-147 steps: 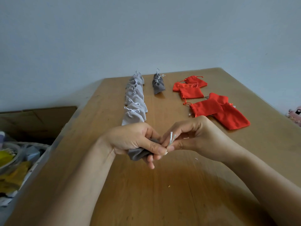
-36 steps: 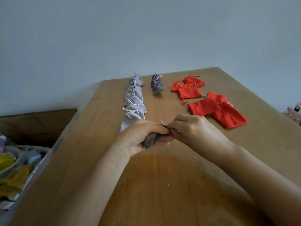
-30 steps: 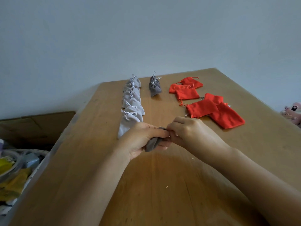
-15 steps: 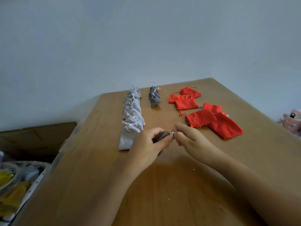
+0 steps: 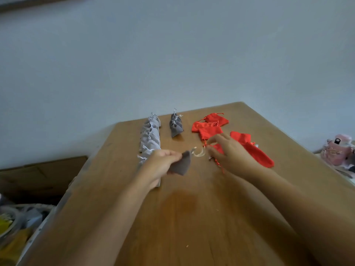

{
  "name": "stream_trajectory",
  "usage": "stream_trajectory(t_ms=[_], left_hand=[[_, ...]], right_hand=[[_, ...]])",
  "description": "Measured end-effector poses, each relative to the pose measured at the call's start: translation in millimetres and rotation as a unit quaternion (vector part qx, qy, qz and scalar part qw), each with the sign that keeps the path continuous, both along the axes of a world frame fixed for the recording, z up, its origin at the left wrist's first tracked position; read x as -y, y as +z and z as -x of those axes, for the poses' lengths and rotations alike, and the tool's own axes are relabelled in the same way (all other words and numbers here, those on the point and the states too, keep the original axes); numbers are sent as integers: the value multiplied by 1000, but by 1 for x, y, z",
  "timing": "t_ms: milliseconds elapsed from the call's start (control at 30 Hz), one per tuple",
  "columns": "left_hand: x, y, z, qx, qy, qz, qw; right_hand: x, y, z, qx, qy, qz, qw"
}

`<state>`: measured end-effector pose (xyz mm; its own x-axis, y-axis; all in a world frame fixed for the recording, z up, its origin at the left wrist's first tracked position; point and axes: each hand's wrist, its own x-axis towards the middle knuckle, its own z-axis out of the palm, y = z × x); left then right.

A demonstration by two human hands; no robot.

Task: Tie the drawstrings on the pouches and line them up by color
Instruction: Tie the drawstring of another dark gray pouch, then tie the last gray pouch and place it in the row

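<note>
Light pouches share the table with the rest. They form a long row that runs away from the left hand, and that hand's wrist covers the row's near end. A brown box sits off the table, well to the left of that hand. Red pouches lie flat and loose under and beyond the right hand, some overlapping. Far to the right of that hand is a blurred pink object.

The right hand is relaxed, with fingers spread and stretched forward over one red pouch. A thin red cord trails out beside its palm. The left hand has its fingers curled round a dark pouch, gripping its body, with the gathered neck pointing toward the right hand. Two more dark ones stand together well beyond both hands, between the light row and the red group.

A pale drawstring loops from the held pouch's neck toward the right thumb. Blur hides whether the thumb touches it.
</note>
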<state>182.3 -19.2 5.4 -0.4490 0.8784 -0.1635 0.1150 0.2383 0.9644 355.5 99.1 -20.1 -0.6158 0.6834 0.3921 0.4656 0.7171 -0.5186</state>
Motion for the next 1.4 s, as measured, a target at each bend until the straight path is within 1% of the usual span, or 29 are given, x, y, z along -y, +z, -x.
stream_trajectory(t_ms=[67,100,200,300,500,633,767,867,967,1067,1133,1200,1233,1300,1367,1400], left_hand=[[-19,7,14,-26,24,3,999],[-30,12,19,-29,34,2,999],[-64,18,33,-15,69,-4,997],[-101,14,46,8,122,13,992],[-155,-3,63,38,202,25,978],[-179,-18,76,6,264,30,964],[-192,-37,88,-35,277,56,959],[-195,-42,85,-105,280,79,951],[-196,-40,78,-166,265,111,943],[-192,-35,71,-199,249,118,940],[-186,-29,68,-213,254,115,937],[-180,-19,63,-251,263,97,926],[-175,-13,57,-280,258,73,922],[-164,-3,39,-345,224,9,911],[-150,4,12,-379,158,-57,910],[-143,5,-3,-392,116,-80,909]], right_hand=[[-26,-6,-14,75,-72,-48,993],[-36,-11,-22,106,-102,-56,987],[-53,-30,-37,168,-168,-36,971],[-61,-38,-37,178,-162,15,971],[-68,-42,-34,197,-145,3,970],[-69,-42,-32,194,-143,7,971],[-70,-42,-33,189,-143,13,971],[-69,-39,-30,164,-147,26,975],[-67,-36,-27,146,-154,14,977],[-66,-34,-27,122,-143,4,982],[-66,-35,-27,67,-128,1,990],[-65,-36,-27,-39,-128,11,991],[-64,-34,-27,-100,-140,31,985],[-63,-28,-30,-204,-168,102,959],[-65,-21,-36,-265,-168,207,927],[-66,-18,-40,-284,-150,263,910]])
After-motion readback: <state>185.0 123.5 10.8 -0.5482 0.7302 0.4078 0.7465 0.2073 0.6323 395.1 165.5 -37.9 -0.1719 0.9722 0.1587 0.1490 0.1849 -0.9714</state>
